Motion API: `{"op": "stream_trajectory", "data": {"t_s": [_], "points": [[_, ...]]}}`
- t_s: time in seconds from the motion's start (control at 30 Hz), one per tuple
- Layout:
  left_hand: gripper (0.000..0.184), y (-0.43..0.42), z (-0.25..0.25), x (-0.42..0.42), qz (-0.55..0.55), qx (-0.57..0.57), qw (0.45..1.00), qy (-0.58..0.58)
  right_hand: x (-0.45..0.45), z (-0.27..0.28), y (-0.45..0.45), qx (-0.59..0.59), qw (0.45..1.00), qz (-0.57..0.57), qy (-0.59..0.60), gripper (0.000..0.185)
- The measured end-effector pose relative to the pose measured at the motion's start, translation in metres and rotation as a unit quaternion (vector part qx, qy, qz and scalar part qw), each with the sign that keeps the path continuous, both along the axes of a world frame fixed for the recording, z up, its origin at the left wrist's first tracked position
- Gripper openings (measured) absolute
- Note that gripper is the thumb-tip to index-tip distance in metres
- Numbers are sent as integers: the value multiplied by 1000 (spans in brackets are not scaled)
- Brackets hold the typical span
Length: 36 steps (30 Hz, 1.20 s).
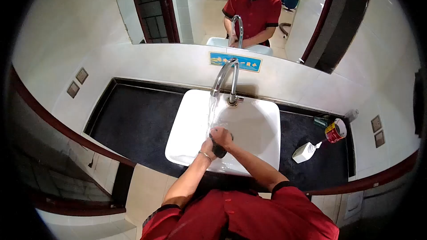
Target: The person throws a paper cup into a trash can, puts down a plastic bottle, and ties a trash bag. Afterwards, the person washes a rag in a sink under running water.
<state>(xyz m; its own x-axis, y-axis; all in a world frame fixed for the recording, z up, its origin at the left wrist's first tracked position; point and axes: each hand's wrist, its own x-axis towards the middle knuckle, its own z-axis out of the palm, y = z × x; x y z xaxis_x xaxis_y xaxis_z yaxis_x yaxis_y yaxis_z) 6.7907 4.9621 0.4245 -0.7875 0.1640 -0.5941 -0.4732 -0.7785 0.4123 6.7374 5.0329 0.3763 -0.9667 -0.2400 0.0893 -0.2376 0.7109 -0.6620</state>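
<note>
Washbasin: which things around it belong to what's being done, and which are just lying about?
Apparently in use:
left hand
right hand
dark item at the hands, unclear what
running water
tap
washbasin

Apparently just lying about:
white pump bottle, untouched
red-and-yellow container
greenish item near it

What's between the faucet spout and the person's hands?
Only a stream of falling water, seen in the head view: it runs from the spout down toward the left hand and right hand, with the white sink behind it.

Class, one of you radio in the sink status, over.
Left hand, right hand together over sink; tap running, grip unclear. Dark item at hands, unidentifiable. Pump bottle aside on counter; nothing visibly in the way.
</note>
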Motion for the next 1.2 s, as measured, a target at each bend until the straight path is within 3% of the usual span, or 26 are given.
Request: {"op": "stream_trajectory", "data": {"t_s": [0.03,0.07,0.1,0.17,0.2,0.27,0.3,0.33,0.37,0.43,0.47,0.5,0.57,0.6,0.67,0.73,0.77,0.8,0.83,0.87,0.97,1.03,1.07,1.1,1.13,1.2], "points": [[30,0,-17,-6,27,-6,1000,7,-8,-9,7,-121,992,-17,-33,21],[29,-11,-35,-17,-20,-47,997,60,-18,-18,18,-130,986,26,-102,19],[28,-27,-49,-19,-66,-91,988,107,-10,9,27,-350,850,-7,-394,25],[27,-43,-49,-25,-10,-104,985,137,-10,11,38,-498,693,68,-517,27],[27,-50,-47,-29,10,-102,987,126,-13,14,38,-496,694,71,-516,27],[29,-59,-49,-30,37,-66,989,126,-5,26,39,-479,800,39,-359,23],[29,-57,-52,-29,51,-66,992,98,5,31,35,-478,800,39,-361,23],[29,-54,-51,-30,56,-45,995,75,19,42,25,-334,919,54,-201,24],[30,-51,-53,-31,61,-25,997,52,31,46,14,-171,983,65,-30,25],[30,-52,-83,-41,36,-54,995,79,54,41,-7,-198,958,157,132,22],[30,-53,-106,-44,26,33,989,139,48,19,-17,-112,984,77,113,24],[30,-43,-82,-36,26,33,989,139,38,-3,-22,-25,995,-4,93,26],[29,-4,-7,-12,-1,-28,999,20,9,17,-12,-16,991,-88,95,29],[29,5,-12,-7,-24,37,999,22,-2,23,0,-33,998,-48,11,34],[26,-8,-65,-21,-7,-95,993,71,-25,-16,10,-102,991,-39,72,36],[23,-31,-67,-23,15,-205,968,144,-32,-21,29,-161,978,-28,131,40],[24,-51,-67,-30,-31,-211,967,137,-32,6,38,-293,953,-6,-72,46],[27,-50,-55,-25,15,-236,970,63,-31,21,41,-408,872,16,-270,53],[30,-50,-39,-18,62,-261,963,-10,-30,16,40,-409,872,17,-270,53],[37,-54,-33,-14,-23,-331,941,-65,-26,7,35,-387,886,63,-248,50],[44,-32,-52,-16,-73,-109,988,-80,-5,9,25,-234,959,104,-124,41],[42,-33,-38,-13,-82,-94,987,-102,20,51,23,-102,978,175,39,33],[40,-49,-60,-20,-152,120,981,14,28,61,25,-101,979,176,38,33],[38,-57,-74,-23,-212,325,913,128,36,68,27,-67,969,223,76,31],[29,-32,-12,-5,-38,11,999,1,43,72,30,-32,956,270,114,31],[12,-54,-49,-24,-36,-87,993,75,54,65,40,-50,928,308,203,39]]}}
